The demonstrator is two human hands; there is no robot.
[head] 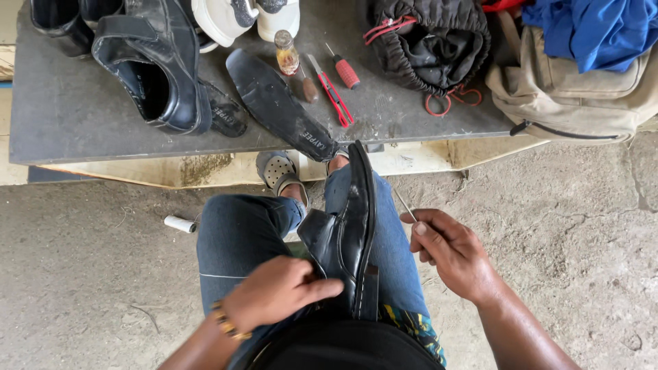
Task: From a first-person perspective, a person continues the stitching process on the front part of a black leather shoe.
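Head view: seated person, stitching work on a shoe held across the lap
Work table (82,130): dark grey slab at top, well apart from the hands
Tan bag (569,96): right end of table, blue cloth (596,27) on top, black drawstring pouch (428,41) beside it
Spare black shoe (154,68): left on table, loose sole (281,106) lying next to it
Black shoe (349,233): on edge between the knees, sole edge up, toe pointing to the table
Left hand (274,291): closed on the shoe's upper near the heel, thumb pressing the leather
Right hand (449,250): fingers pinched together on a thin needle (406,204), just right of the shoe, not touching it
Small tools: red cutter (332,89), red-handled awl (345,68), small bottle (286,53) mid-table
Step tip, my judgement: keep the left grip firm near the seam, draw the needle straight out, keep the pull even so the stitch sits flat
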